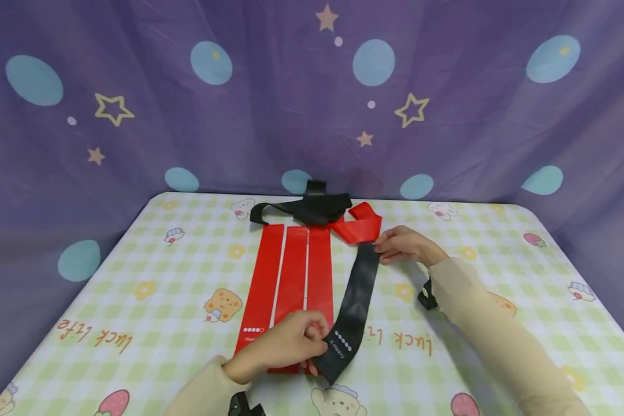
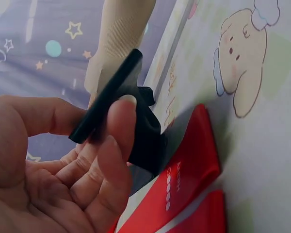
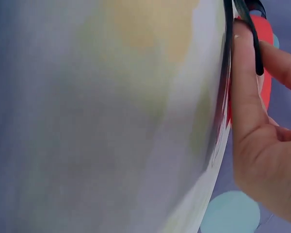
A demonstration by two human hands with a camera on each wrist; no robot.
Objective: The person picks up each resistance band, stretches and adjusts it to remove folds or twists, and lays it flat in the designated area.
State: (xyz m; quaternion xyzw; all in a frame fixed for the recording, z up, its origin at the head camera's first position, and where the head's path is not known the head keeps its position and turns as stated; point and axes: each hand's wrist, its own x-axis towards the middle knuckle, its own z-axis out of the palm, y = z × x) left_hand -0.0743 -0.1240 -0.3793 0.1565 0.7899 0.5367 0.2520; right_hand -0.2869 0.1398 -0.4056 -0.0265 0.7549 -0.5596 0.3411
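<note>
The table (image 1: pixel 177 318) wears a green-and-white check, with a cupcake print (image 1: pixel 581 291) by its right edge and a strawberry print (image 1: pixel 114 403) toward its near edge. Beyond the far edge hangs a purple curtain (image 1: pixel 291 127) (stars (image 1: pixel 327 18) and blue ovals (image 1: pixel 374 62) scattered over it).

Two-hand pinch posture, both arms extended forward.
Left hand (image 1: pixel 291 341): positioned nearer the body; thumb and index finger pinched, remaining fingers loosely curled. Left sleeved forearm (image 1: pixel 203 390): enters from the lower edge, angled inward. Right hand (image 1: pixel 408 245): positioned farther forward; thumb and index finger pinched. Right sleeved forearm (image 1: pixel 499 329): angled inward from lower right.
</note>
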